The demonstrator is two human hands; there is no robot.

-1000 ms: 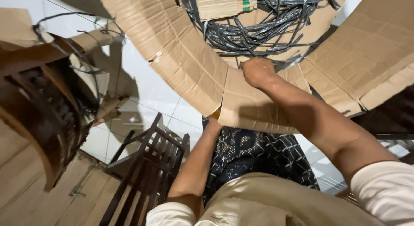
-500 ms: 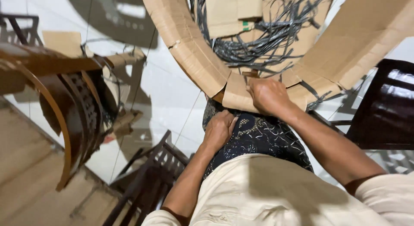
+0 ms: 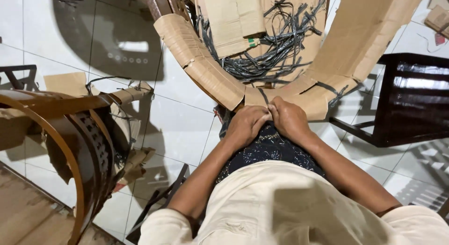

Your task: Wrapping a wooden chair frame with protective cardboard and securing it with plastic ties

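Both hands have dropped since a half second ago, when the right one pressed the box edge; now they meet at my lap. From the head camera, my left hand (image 3: 247,124) and right hand (image 3: 291,117) sit touching, fingers curled shut, seemingly pinching a dark plastic strap (image 3: 263,96) that crosses the near edge of the cardboard wrapping (image 3: 206,72). I judge the cardboard light and stiff yet easily creased (best held by its folded rim), the strap thin, slick and springy. It lies just above my knuckles, touching them. Loose straps (image 3: 271,58) pile inside. A wooden chair (image 3: 70,132) stands left.
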